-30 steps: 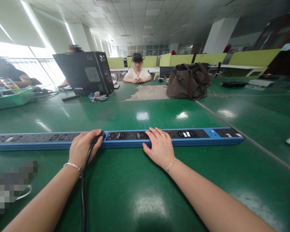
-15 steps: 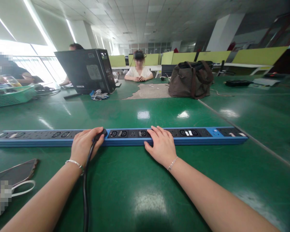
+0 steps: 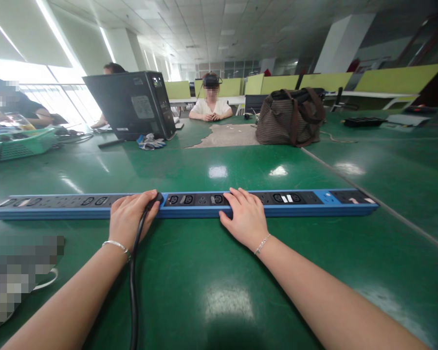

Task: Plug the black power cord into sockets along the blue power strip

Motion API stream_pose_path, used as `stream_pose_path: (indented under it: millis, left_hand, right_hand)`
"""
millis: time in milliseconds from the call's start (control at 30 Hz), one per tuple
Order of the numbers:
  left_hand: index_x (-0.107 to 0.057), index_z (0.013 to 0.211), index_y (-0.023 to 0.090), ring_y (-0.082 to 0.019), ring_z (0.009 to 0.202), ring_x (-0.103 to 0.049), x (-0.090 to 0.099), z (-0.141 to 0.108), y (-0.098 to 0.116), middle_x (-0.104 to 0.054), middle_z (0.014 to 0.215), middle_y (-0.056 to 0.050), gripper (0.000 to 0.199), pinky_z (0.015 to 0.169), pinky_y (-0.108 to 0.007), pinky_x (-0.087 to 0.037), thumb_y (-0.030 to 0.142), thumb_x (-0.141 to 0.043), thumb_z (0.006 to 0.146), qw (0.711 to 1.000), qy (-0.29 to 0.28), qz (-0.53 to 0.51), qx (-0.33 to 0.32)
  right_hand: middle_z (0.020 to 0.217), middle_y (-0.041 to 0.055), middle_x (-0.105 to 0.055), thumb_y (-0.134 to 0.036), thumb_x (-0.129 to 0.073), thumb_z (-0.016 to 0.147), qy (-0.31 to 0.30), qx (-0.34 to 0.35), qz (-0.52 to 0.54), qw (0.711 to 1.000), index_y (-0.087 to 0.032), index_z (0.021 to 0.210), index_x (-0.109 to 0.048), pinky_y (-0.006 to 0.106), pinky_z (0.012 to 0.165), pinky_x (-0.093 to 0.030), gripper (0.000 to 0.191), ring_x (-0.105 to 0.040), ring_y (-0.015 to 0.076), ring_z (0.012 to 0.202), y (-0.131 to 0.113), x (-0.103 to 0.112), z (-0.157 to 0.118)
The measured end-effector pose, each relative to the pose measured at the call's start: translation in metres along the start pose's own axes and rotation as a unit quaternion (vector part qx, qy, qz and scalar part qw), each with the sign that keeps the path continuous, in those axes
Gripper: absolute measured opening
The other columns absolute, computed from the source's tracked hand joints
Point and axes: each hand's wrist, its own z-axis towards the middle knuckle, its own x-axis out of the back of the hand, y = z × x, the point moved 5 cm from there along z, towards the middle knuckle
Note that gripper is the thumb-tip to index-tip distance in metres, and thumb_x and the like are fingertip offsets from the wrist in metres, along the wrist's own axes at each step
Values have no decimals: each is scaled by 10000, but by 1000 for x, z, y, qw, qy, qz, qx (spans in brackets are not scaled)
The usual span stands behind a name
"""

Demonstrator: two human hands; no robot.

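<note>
A long blue power strip [image 3: 204, 212] with black sockets lies across the green table. My left hand [image 3: 129, 216] is closed round a black plug [image 3: 159, 198] at the strip's top, left of the middle. Its black cable [image 3: 133, 282] hangs down past my wrist towards me. My fingers hide the plug's front, so I cannot tell whether it sits in a socket. To the right, my right hand [image 3: 246, 216] grips the strip, fingers over its top and the thumb against its front side.
Behind the strip stand a black computer case [image 3: 127, 104], gloves [image 3: 151, 141] and a brown bag [image 3: 288, 119]. A green basket [image 3: 29, 146] is at the far left, a blurred-out object [image 3: 14, 287] at the near left. A person [image 3: 210, 104] sits opposite; others are at the left.
The view has shifted slightly. Both hands keep their places on the strip and the plug, with no clear movement.
</note>
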Motion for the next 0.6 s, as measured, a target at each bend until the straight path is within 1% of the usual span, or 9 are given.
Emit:
stream_pose_path:
  millis: [167, 400, 600]
  left_hand:
    - [-622, 1034, 260, -207, 971, -636, -1, -1, 0, -704, 1056, -26, 291, 923, -348, -393, 415, -447, 862, 1000, 7, -10, -2]
    - [-621, 1050, 251, -224, 974, -635, -3, -2, -1, -702, 1064, -38, 319, 917, -369, -398, 423, -439, 852, 999, -4, -33, 17]
    - [-602, 1075, 239, -233, 990, -630, -6, -1, -5, -695, 1069, -52, 333, 924, -376, -403, 430, -435, 859, 999, -19, -25, 23]
  right_hand:
    - [1320, 72, -543, -383, -527, 812, -1, -1, -2, 1000, -193, 1202, -579, 415, 1022, -278, 437, -417, 258, 1247, 0, 0, 0]
    - [1318, 75, -545, -377, -531, 809, 2, 2, -5, 1000, -191, 1199, -580, 418, 1017, -281, 434, -419, 260, 1244, 0, 0, 0]
    - [1317, 71, -547, -381, -531, 809, 4, 0, -6, 1000, -197, 1200, -580, 421, 1021, -278, 435, -422, 261, 1244, 0, 0, 0]
